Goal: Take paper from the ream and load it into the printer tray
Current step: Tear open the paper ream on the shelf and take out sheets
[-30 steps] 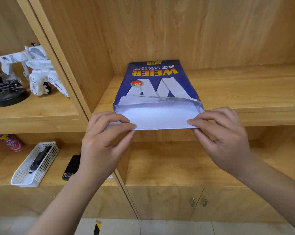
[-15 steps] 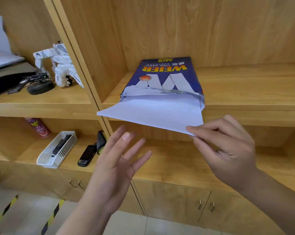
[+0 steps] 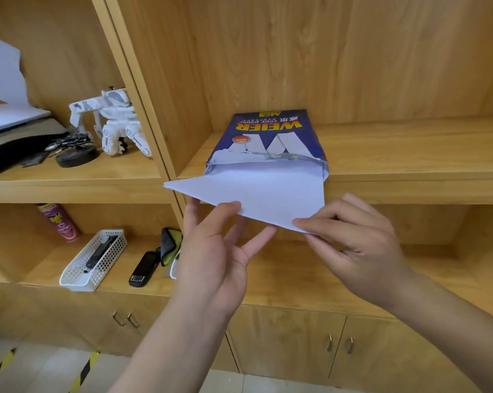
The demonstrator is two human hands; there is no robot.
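A blue ream wrapper (image 3: 271,131) marked WEIER lies on the middle wooden shelf with its torn end facing me. A thin stack of white paper (image 3: 256,191) sticks halfway out of it, swung to the left. My right hand (image 3: 358,245) pinches the stack's near right corner. My left hand (image 3: 214,251) is under the stack's front edge, thumb on top and fingers spread beneath, touching the sheets. A printer (image 3: 10,137) with white paper in it shows partly at the far left edge.
A white toy robot (image 3: 112,123) and a black round object (image 3: 75,157) stand on the left shelf. Below lie a white mesh basket (image 3: 93,262), a spray can (image 3: 59,222), a black phone (image 3: 143,269) and a folded cloth (image 3: 169,245). Cabinet doors (image 3: 285,341) sit underneath.
My left hand let go of the paper, dropped open, and now comes back up under the front edge. The stack slid further out and swung left. The view turned left.
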